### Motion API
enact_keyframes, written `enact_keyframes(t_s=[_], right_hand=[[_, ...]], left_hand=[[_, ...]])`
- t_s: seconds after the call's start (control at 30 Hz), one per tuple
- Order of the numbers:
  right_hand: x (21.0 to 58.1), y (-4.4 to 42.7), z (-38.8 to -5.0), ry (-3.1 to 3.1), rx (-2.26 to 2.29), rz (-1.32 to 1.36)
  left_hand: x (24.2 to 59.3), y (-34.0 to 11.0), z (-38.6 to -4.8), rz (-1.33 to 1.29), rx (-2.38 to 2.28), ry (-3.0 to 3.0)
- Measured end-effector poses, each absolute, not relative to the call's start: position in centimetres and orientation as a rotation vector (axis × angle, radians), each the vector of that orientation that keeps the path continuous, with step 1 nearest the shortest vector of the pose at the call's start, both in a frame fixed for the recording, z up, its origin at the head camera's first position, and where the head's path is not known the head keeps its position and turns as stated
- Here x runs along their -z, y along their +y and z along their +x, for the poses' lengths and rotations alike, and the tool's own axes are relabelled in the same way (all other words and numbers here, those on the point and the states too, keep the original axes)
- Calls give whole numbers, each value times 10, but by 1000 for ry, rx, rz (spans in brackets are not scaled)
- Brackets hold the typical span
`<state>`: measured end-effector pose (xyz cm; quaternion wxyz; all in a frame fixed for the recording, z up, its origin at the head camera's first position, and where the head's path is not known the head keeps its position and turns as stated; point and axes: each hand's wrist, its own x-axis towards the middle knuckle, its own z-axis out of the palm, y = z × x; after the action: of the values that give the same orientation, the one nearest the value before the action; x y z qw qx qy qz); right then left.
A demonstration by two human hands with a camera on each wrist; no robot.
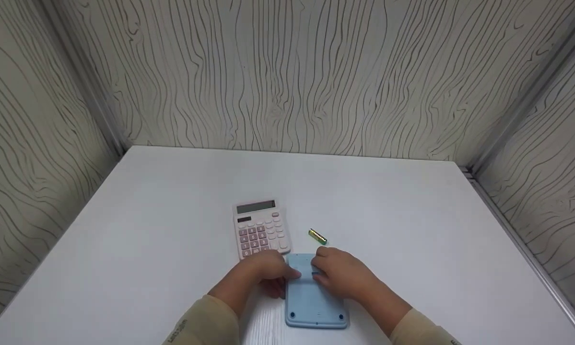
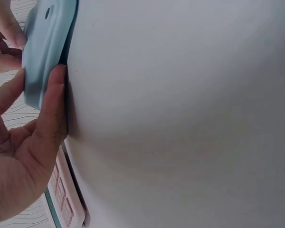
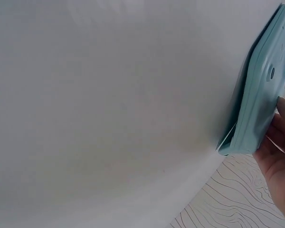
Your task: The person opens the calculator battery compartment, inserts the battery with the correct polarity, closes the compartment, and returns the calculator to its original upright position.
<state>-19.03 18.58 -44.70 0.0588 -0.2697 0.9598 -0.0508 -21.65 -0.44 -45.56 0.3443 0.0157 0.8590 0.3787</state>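
A light blue calculator [image 1: 311,302] lies face down on the table, its back and rubber feet uppermost. My left hand [image 1: 268,270] grips its left side, thumb on the back and fingers at the edge; the left wrist view shows this hand [image 2: 26,147] close up. Curled over the upper right of the back, my right hand [image 1: 342,273] has thumb and fingertips beside a small dark slot. Whether it pinches a part there is hidden. A gold and green battery [image 1: 317,236] lies just beyond the calculator's top edge.
A pink calculator [image 1: 261,230] lies face up to the left, just beyond my left hand. The white table [image 1: 148,239] is bordered at the back by a wood-patterned panel [image 1: 277,81], with similar panels at both sides.
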Motion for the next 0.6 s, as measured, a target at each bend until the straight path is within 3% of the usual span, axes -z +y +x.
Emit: enact_keyframes(t_s=[0.6], right_hand=[[443, 188, -192, 2853, 147, -821]], left_hand=[[454, -4, -216, 24, -983, 2235]])
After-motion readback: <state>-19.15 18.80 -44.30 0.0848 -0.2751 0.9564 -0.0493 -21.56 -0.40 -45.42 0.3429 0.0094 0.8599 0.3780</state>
